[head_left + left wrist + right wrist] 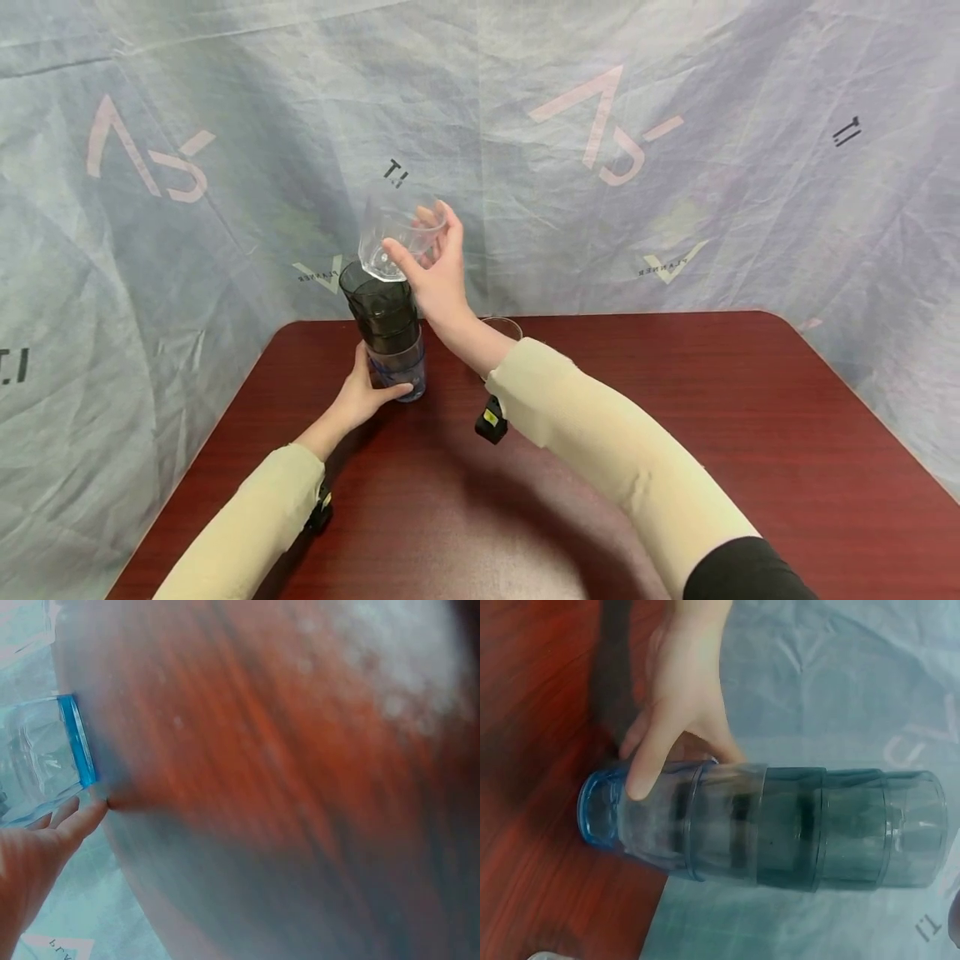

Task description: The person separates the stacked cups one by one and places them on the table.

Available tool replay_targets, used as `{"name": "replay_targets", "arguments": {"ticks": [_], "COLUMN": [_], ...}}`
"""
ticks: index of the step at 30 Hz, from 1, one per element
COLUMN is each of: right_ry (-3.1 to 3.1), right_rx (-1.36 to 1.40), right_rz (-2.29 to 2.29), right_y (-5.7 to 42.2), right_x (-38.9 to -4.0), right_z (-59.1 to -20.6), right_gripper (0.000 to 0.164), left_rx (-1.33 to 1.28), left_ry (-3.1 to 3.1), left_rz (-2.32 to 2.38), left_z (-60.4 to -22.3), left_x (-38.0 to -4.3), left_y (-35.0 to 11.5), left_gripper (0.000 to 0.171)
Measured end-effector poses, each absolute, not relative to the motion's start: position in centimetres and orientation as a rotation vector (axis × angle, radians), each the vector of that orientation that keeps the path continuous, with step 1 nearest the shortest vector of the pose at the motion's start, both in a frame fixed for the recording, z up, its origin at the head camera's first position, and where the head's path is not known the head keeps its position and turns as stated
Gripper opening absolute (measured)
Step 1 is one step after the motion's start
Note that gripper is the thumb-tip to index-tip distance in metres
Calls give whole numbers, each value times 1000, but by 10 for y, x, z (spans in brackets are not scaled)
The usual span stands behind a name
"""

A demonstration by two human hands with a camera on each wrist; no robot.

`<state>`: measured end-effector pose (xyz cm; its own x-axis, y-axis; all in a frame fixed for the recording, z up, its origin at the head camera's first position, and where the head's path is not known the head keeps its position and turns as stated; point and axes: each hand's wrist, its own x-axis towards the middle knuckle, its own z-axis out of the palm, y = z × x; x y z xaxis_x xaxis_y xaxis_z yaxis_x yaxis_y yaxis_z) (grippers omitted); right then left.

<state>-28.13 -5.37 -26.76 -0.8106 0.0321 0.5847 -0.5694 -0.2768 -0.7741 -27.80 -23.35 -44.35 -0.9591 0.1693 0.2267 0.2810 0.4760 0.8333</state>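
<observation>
A tall stack of see-through cups (pixel 393 333) stands on the table, bluish at the bottom and smoky dark higher up. My left hand (pixel 360 398) grips it low down, the thumb across the front. In the left wrist view a cup's blue base (pixel 79 739) shows beside the fingers. My right hand (pixel 444 279) holds a clear faceted cup (pixel 382 250), tilted, at the top of the stack. In the right wrist view, the left hand (pixel 686 697) is around the stack's lower part; whether the clear cup touches the stack I cannot tell.
Another clear cup (pixel 501 327) stands on the red-brown table (pixel 675 417), partly behind my right forearm. Grey printed cloth (pixel 750 192) hangs along the table's back and sides.
</observation>
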Motion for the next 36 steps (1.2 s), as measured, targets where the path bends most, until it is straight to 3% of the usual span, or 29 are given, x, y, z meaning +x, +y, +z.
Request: {"name": "replay_targets", "arguments": {"ticks": [12,15,36], "right_ry": [-1621,-1666,-1970], "right_rx": [596,583,605], "right_rz": [2104,2069,1879], "right_y": [4,20,110], "right_x": [-284,-286,-261], "right_z": [-290,-298,-333], "right_gripper": [78,80,76], "left_rx": [-404,-403,-349], "left_ry": [-2592,-2587,-2639], "left_rz": [-1529,-1523,-1526], "left_z": [-427,-440,-436], "left_x": [-266,-277,-270], "left_y": [-228,-235,-243], "left_gripper": [95,98,103]}}
